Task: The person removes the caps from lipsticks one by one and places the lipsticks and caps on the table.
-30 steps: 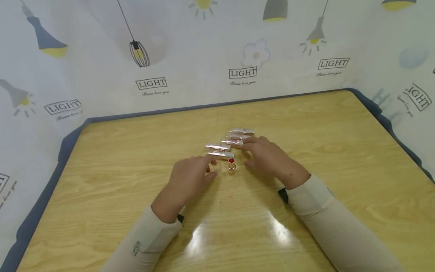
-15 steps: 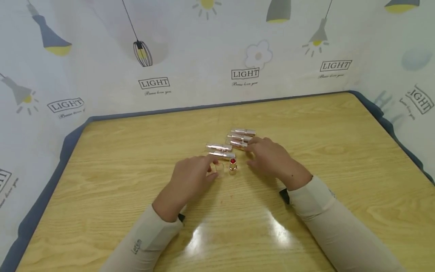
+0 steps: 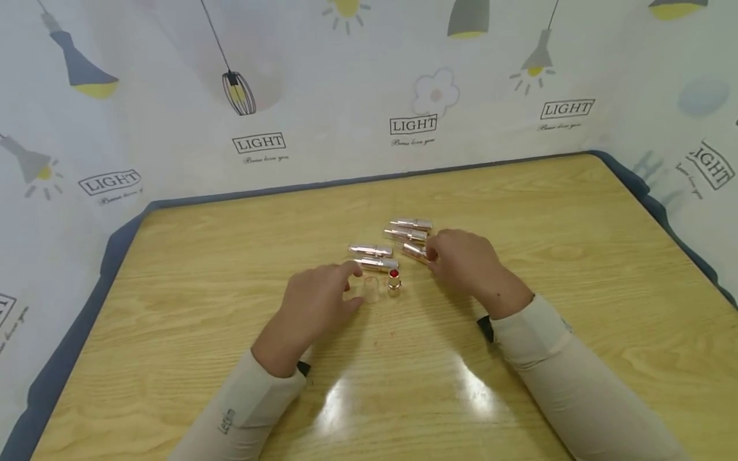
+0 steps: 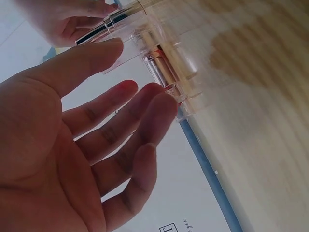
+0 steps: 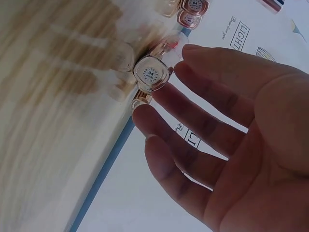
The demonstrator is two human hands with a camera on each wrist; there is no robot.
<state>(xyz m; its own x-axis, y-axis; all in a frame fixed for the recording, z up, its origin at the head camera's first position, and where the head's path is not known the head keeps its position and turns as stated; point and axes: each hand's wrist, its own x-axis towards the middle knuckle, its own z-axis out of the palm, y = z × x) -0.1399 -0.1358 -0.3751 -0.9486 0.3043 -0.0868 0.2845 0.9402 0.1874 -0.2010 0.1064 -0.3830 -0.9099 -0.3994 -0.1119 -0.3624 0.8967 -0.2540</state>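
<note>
From the head view, the person's left hand (image 3: 316,301) is resting on the wooden table (image 3: 173,307), fingers loosely spread, fingertips touching a clear lipstick cap (image 3: 369,287) just beside an uncapped red lipstick (image 3: 394,282) that is standing upright. The right hand (image 3: 468,261) is pinching a capped lipstick (image 3: 416,251) at its near end; four more capped lipsticks (image 3: 409,229) are lying in a loose cluster just beyond.

In the left wrist view, the left hand (image 4: 91,145) is showing fingers relaxed and apart, with the thumb and fingertips against the clear cap (image 4: 164,63).

In the right wrist view, the right hand (image 5: 227,140) is gripping the lipstick (image 5: 150,75) between thumb and fingertips; a round "04" label on its end is showing, which the head view is not resolving.

The upright lipstick is standing between both hands, so a careless sweep of either could topple it and smear the table. The pinch at the tube's end may also slip.
</note>
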